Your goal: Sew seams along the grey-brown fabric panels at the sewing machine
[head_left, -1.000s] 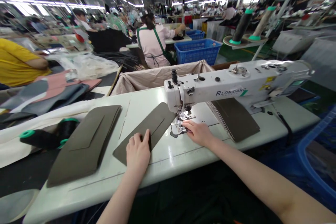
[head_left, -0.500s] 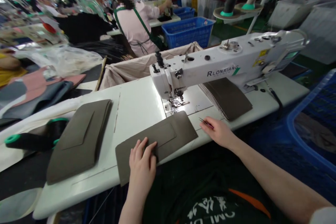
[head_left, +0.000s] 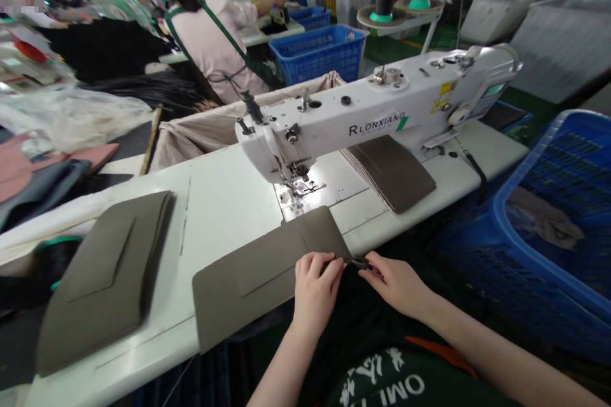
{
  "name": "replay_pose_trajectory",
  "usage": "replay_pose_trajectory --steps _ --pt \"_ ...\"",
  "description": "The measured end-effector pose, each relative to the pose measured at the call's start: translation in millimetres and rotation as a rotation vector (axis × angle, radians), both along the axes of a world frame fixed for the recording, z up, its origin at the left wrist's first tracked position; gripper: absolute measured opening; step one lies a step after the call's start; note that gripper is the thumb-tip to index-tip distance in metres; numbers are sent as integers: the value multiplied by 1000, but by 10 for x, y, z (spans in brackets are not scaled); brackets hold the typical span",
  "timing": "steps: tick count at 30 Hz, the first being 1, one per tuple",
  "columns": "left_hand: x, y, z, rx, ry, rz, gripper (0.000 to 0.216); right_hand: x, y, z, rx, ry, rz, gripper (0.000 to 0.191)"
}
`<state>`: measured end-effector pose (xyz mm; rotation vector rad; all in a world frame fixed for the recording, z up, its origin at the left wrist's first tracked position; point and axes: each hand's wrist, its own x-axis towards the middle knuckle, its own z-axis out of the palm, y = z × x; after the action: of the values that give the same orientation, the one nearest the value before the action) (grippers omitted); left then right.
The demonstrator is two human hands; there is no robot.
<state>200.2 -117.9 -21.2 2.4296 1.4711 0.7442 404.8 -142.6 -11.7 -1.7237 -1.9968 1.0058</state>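
Observation:
A flat grey-brown panel (head_left: 267,267) with a rectangular patch on it lies at the table's front edge, partly overhanging. My left hand (head_left: 316,286) is closed at the panel's near right edge, thumb and fingers pinching there. Small thread snips (head_left: 361,263) with dark pointed blades are in my right hand (head_left: 398,285), whose fingers are wrapped round them. The blade tips are beside my left fingertips at the panel's corner; any thread there is too small to see. Just behind the panel is the needle area of a white sewing machine (head_left: 329,130).
A stack of similar panels (head_left: 107,273) lies on the left of the table (head_left: 229,203); another stack (head_left: 394,172) sits under the machine arm. A blue basket (head_left: 506,222) stands at the right. A co-worker (head_left: 214,51) sits beyond a cloth-lined bin (head_left: 186,137).
My left hand has slid right along the panel to its near right edge and closed there. My right hand has brought the snips to that corner. The view has shifted right.

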Motion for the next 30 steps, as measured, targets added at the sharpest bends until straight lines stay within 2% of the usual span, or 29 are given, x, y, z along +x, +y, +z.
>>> replay_pose_trajectory --steps 12,16,20,23,26,30 --pt "10 -40 40 -88 -102 -3 10 -116 33 -82 -10 43 9 21" --pt "-38 -57 123 -136 -162 -39 7 -90 28 -131 -20 31 -38 24" --pt "-131 -76 178 -203 -217 -87 18 -55 -5 -114 -9 -2 -48 21" --pt "-163 -52 132 -167 -204 -50 7 -56 -28 -90 9 -25 -26 20" --pt "-151 -4 58 -124 -120 -50 30 -75 -30 -89 28 -28 -18 19" --pt "-135 43 10 -102 -43 -52 35 -96 -4 -97 43 -40 -26 18"
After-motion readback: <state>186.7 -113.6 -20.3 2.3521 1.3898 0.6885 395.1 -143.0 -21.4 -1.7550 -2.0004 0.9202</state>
